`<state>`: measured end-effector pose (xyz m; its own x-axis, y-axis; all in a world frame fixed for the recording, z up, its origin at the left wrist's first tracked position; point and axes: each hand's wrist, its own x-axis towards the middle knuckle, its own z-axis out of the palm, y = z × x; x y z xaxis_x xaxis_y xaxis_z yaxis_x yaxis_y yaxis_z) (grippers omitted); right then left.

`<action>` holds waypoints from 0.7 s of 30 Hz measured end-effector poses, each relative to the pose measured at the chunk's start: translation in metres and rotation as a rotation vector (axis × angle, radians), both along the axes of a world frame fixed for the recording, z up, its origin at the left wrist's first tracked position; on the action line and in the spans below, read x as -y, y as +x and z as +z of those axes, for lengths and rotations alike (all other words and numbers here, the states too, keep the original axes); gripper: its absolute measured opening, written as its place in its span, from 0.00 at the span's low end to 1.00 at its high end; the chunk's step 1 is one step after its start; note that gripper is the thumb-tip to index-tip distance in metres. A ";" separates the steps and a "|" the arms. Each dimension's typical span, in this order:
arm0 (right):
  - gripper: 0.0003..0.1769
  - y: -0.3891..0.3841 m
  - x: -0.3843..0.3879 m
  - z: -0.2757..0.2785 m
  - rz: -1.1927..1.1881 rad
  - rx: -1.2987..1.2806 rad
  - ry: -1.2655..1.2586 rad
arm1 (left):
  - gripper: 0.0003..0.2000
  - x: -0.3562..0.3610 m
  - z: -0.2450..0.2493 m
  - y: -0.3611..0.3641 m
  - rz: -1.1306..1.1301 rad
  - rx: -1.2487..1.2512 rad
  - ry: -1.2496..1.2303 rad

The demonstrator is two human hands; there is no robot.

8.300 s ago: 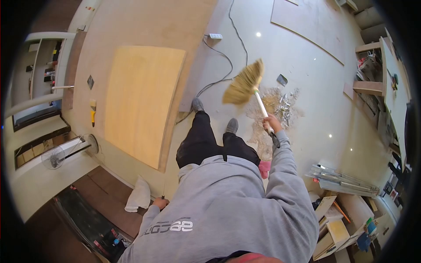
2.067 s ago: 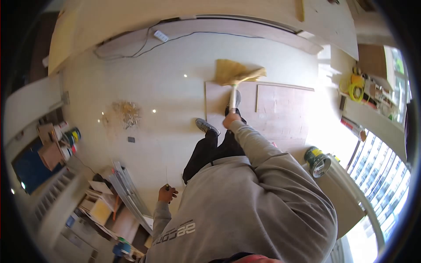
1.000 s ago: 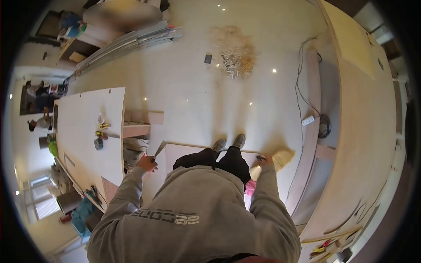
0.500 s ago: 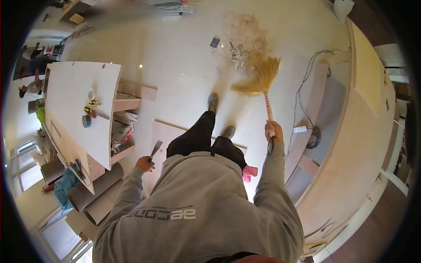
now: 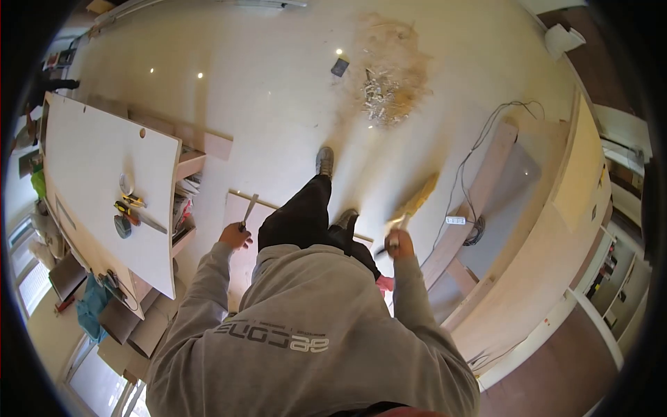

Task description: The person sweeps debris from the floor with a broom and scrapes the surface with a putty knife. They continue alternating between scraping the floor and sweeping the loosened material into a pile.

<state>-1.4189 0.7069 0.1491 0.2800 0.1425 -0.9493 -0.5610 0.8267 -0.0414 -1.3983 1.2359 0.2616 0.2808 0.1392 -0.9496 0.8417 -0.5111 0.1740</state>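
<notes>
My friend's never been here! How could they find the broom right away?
Find the big grey sweatshirt at the bottom middle, then follow its sleeve up to the person's right hand. That hand grips the broom. Its yellow, straw-like bristles set it apart from the slim grey scraper in the left hand.

Fisheye warp, blk edges; glare on flr point(image 5: 267, 128).

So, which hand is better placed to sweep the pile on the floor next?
Probably the right hand: it grips the broom, and the pile lies ahead, toward that side. The left hand holds a scraper.
</notes>
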 end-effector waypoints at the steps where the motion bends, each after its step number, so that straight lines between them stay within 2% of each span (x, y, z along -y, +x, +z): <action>1: 0.11 0.023 0.004 -0.048 0.064 0.241 0.048 | 0.07 -0.006 -0.002 0.013 0.037 0.018 -0.010; 2: 0.11 0.074 -0.011 -0.046 -0.108 0.075 0.030 | 0.07 -0.013 0.000 0.021 0.051 0.001 -0.007; 3: 0.09 0.111 -0.020 -0.050 -0.135 0.203 0.142 | 0.07 -0.019 0.004 0.030 0.106 0.026 -0.010; 4: 0.08 0.145 -0.026 -0.061 -0.187 0.218 0.229 | 0.06 -0.026 0.007 0.037 0.158 0.052 -0.014; 6: 0.08 0.214 -0.044 -0.074 -0.245 0.090 0.297 | 0.06 -0.039 0.014 0.037 0.218 0.046 0.000; 8: 0.08 0.280 -0.065 -0.069 -0.205 0.272 0.410 | 0.05 -0.052 0.019 0.030 0.317 0.048 0.046; 10: 0.08 0.345 -0.079 -0.072 -0.209 0.255 0.460 | 0.05 -0.059 0.019 0.015 0.344 0.024 0.062; 12: 0.07 0.404 -0.094 -0.057 -0.308 0.186 0.476 | 0.05 -0.062 0.020 0.002 0.314 -0.064 0.115; 14: 0.06 0.458 -0.095 -0.061 -0.413 -0.013 0.498 | 0.05 -0.058 0.022 -0.006 0.325 -0.085 0.117; 17: 0.07 0.503 -0.098 -0.045 -0.419 0.061 0.561 | 0.05 -0.046 0.024 -0.009 0.369 -0.038 0.105; 20: 0.07 0.514 -0.098 -0.020 -0.480 0.114 0.571 | 0.05 -0.032 0.033 0.009 0.381 -0.044 0.107; 21: 0.07 0.509 -0.094 -0.010 -0.454 0.151 0.670 | 0.05 -0.032 0.029 0.013 0.388 -0.037 0.105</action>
<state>-0.9103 0.8012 0.1395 0.5648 0.5078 -0.6505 -0.1937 0.8478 0.4937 -1.3856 1.2676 0.2910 0.1538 0.3248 -0.9332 0.9805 -0.1671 0.1035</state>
